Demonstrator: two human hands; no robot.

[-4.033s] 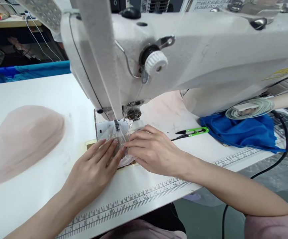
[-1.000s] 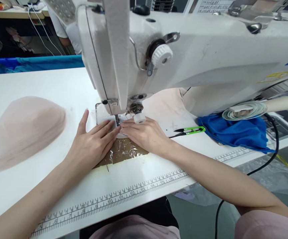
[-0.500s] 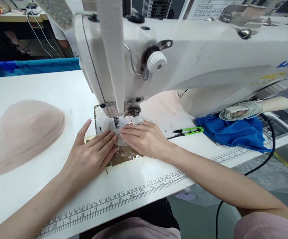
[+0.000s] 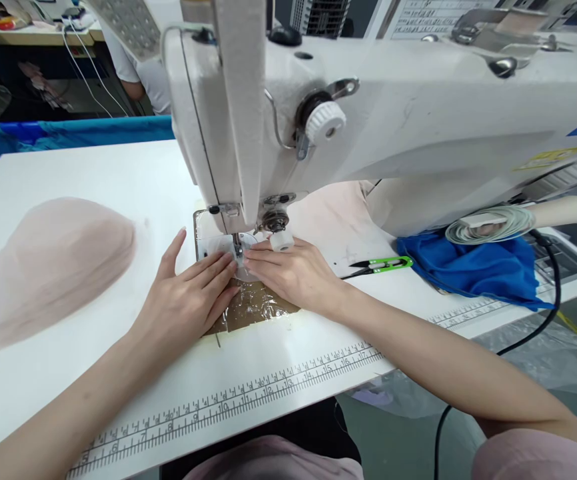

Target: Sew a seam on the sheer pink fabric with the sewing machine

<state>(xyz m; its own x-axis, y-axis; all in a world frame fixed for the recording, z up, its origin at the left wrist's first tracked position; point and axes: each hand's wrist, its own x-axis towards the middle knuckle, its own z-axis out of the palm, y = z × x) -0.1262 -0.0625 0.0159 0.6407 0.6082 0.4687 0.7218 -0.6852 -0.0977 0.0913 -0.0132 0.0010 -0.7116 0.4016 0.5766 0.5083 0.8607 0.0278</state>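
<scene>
Both my hands lie at the needle area of a white sewing machine [image 4: 418,100]. My left hand [image 4: 186,293] is flat, its thumb spread away and its fingertips on a small piece of sheer, pale fabric [image 4: 220,245] left of the presser foot [image 4: 238,245]. My right hand [image 4: 301,273] lies low, fingers stretched out and close together, with their tips just right of the foot. Its thumb is hidden. Under and before the hands is a brown plate with clear, wrinkled film [image 4: 258,307]. How much fabric lies under the fingers cannot be made out.
Sheer pinkish fabric [image 4: 63,260] lies on the left of the white table [image 4: 168,393]. Green-handled thread snips [image 4: 381,265] and a blue cloth [image 4: 473,267] lie to the right. A printed ruler strip [image 4: 248,400] follows the front edge. A person [image 4: 141,73] is behind.
My view has shifted slightly, moving the machine rightward in the picture. Both hands have slid a little forward towards the presser foot, showing more of the brown plate in front.
</scene>
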